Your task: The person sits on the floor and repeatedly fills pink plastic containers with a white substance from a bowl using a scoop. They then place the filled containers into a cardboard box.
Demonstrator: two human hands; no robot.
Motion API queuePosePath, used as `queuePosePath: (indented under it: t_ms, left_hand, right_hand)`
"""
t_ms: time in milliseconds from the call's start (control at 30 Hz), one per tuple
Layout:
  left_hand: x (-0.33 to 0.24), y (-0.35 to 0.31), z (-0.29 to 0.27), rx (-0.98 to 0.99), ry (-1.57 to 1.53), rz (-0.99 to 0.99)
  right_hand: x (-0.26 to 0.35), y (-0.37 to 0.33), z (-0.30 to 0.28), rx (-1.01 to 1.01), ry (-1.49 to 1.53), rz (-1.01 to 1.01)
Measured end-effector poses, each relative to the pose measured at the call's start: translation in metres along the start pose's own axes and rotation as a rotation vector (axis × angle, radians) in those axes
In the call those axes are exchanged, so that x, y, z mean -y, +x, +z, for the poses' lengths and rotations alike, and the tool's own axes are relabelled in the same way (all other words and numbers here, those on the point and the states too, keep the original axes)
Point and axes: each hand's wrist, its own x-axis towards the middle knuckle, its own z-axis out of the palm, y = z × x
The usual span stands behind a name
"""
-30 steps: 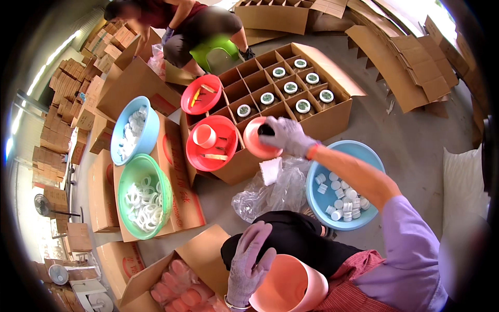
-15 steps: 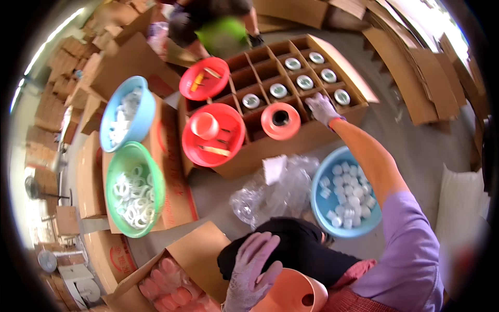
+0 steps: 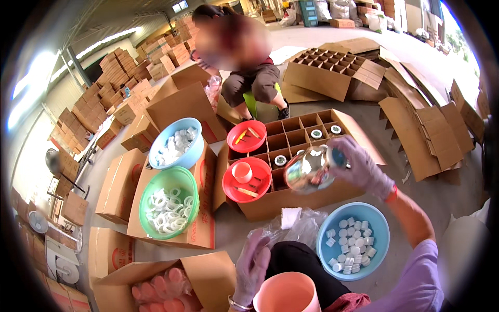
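Note:
My right hand [image 3: 361, 166], in a pale lilac glove, is closed around the end of a shiny silver glass flask liner [image 3: 310, 170], held tilted nearly sideways above the divided carton [image 3: 291, 203]. Several capped silver tops, such as this one [image 3: 316, 134], stand in the carton's compartments; the liner hides others. My left hand [image 3: 252, 270], gloved too, is open with fingers pointing up, holding nothing. Close beside it, a pink plastic cylinder [image 3: 287, 291] stands open-mouthed by my lap. Whether my left wrist touches its rim I cannot tell.
Two red trays [image 3: 254, 196] with small tools rest on the carton. Left are a green basin [image 3: 195, 208] of white rings and a blue basin [image 3: 196, 151] of white parts. Another blue basin [image 3: 382, 249] holds white caps. A box [image 3: 208, 275] contains pink parts. A person [image 3: 254, 86] sits opposite.
My right hand has come up from the carton with the silver flask liner. My left hand stays near the pink cylinder. The view has tilted up, showing more of the room.

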Motion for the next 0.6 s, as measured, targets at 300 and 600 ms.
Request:
queuePosePath:
  t_ms: [300,600]
  left_hand:
    - [-0.027,-0.006,0.008,0.288,-0.831,-0.378]
    - [0.004,-0.011,-0.038,0.067,-0.794,-0.18]
  right_hand:
    - [0.122,-0.049,0.024,-0.123,0.117,-0.387]
    - [0.154,-0.096,0.079,0.007,0.709,-0.121]
